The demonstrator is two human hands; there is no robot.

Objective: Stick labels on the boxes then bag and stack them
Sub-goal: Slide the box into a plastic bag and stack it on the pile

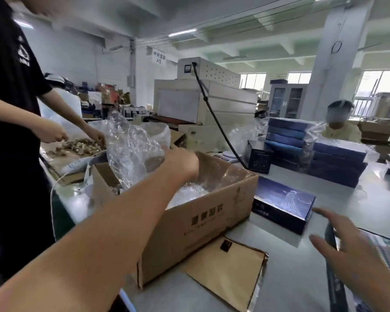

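Observation:
My left hand (pixel 180 162) reaches over the open cardboard carton (pixel 203 224) and grips a clear plastic bag (pixel 131 145), lifted above the carton. More clear bags lie inside the carton. My right hand (pixel 347 248) holds the edge of a dark blue box (pixel 383 255) at the lower right, fingers spread over it. Another dark blue box (pixel 284 201) lies flat on the table right of the carton. Two stacks of bagged blue boxes (pixel 313 152) stand at the back right.
A gold sheet (pixel 230 271) lies in front of the carton. A person in black (pixel 14 109) stands at the left over small brown items. A small dark box (pixel 260 158), a scale and a large white machine (pixel 203 104) are behind. Another person sits far right.

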